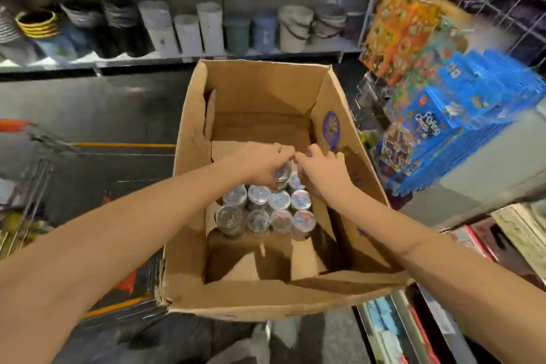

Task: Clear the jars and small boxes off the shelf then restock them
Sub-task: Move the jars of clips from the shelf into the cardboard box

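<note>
One cardboard box [189,216] is seen. Ten jars [259,194] with shiny lids are counted inside it: four in the nearest row, four in the row behind, one beyond those, and a tenth jar [282,176] gripped by the left hand [260,162]. Whatever lies under the right hand [325,170] is hidden. One shopping trolley [38,156] is seen at the left. The blue boxes [487,83] at the right are too blurred to be counted.
</note>
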Demonstrator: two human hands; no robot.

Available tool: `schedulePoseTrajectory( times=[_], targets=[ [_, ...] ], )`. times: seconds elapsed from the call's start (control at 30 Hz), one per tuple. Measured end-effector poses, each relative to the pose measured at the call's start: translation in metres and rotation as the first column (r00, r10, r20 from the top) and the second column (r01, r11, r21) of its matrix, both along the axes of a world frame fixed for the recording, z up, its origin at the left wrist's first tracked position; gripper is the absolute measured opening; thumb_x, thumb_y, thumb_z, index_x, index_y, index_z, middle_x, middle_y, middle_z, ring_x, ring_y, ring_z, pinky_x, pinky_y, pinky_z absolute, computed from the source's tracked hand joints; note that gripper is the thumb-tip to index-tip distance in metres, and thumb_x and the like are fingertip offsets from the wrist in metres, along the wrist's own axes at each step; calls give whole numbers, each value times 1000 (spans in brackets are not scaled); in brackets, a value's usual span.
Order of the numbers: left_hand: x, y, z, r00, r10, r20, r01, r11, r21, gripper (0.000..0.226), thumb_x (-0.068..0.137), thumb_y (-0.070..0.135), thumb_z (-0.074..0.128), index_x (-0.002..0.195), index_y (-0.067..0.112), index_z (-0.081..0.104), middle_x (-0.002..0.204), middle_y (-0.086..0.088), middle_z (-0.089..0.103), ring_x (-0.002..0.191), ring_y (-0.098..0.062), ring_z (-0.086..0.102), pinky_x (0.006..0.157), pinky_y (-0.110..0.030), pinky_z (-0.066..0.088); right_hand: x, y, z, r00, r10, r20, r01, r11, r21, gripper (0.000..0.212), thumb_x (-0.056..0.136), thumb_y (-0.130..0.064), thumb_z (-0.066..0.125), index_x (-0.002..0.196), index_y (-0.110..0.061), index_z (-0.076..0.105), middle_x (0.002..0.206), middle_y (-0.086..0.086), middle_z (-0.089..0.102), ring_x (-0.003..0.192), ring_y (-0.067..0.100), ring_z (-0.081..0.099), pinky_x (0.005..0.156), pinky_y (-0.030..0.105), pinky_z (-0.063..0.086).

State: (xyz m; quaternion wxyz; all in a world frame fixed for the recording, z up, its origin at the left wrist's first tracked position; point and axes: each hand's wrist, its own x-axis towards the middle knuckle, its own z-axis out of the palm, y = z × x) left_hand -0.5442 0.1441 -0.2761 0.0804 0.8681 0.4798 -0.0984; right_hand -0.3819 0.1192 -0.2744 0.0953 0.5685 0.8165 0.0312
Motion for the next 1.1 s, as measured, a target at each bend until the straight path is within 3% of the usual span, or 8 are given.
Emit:
schedulePoseTrajectory(
  times=[0.13, 0.23, 0.37, 0.5, 0.6, 0.7, 0.83, 1.1],
  targets=[
    [11, 9, -38, 1000, -1, 2, 1, 993, -121, 74, 84, 39, 68, 143, 16, 28, 135, -5, 46, 106, -22, 53, 76, -29, 39, 3, 23, -35, 999, -41, 4, 41, 999, -23, 47, 89, -15, 55, 132, -14, 34, 120, 10, 46, 106, 38, 55, 86, 45, 40],
    [21, 10, -57, 998, -49, -41, 47, 997, -64, 52, 87, 39, 61, 127, 15, 40, 119, -6, 50, 87, -23, 51, 68, -34, 40, 6, 38, -57, 999, -45, -2, 45, 996, -81, 50, 89, -14, 57, 134, -16, 34, 124, 10, 43, 108, 38, 52, 89, 45, 38],
    [27, 13, -81, 990, -122, -75, 123, 992, 12, 37, 89, 32, 55, 119, 12, 45, 115, -12, 51, 100, -28, 51, 69, -37, 38, 11, 57, -83, 999, -34, -15, 32, 989, -143, 55, 89, -18, 58, 139, -25, 35, 127, 9, 41, 111, 39, 50, 91, 46, 37],
    [26, 17, -107, 967, -211, -144, 222, 973, 69, 49, 91, 37, 54, 132, 16, 37, 125, -18, 48, 118, -33, 40, 93, -42, 36, 19, 77, -102, 992, -76, -103, 52, 974, -222, 60, 91, -19, 58, 143, -28, 31, 130, 8, 39, 113, 40, 48, 91, 49, 39],
    [25, 16, -122, 955, -235, -181, 252, 965, 78, 52, 93, 34, 51, 138, 15, 32, 131, -20, 45, 127, -35, 34, 99, -44, 31, 19, 84, -115, 981, -118, -154, 72, 959, -275, 65, 90, -13, 55, 147, -27, 26, 133, 9, 37, 113, 39, 48, 92, 47, 39],
    [20, 15, -131, 957, -247, -150, 260, 963, 75, 49, 93, 33, 51, 136, 14, 35, 130, -21, 48, 129, -36, 34, 102, -44, 30, 13, 88, -124, 974, -125, -190, 62, 949, -309, 70, 90, -15, 57, 149, -27, 21, 134, 7, 37, 115, 36, 48, 93, 47, 39],
    [14, 14, -140, 960, -255, -113, 264, 961, 75, 53, 83, 35, 65, 128, 13, 49, 120, -21, 57, 121, -38, 46, 101, -47, 38, 9, 90, -135, 979, -74, -190, 18, 959, -282, 70, 90, -18, 56, 149, -26, 18, 133, 8, 39, 114, 37, 48, 96, 51, 39],
    [19, 10, -148, 981, -175, -83, 184, 975, 125, 59, 86, 38, 63, 133, 6, 47, 144, -16, 42, 128, -34, 42, 102, -46, 38, 10, 93, -144, 975, -53, -216, 1, 972, -234, 69, 91, -17, 55, 149, -21, 18, 134, 15, 36, 112, 36, 47, 91, 46, 42]
  ],
)
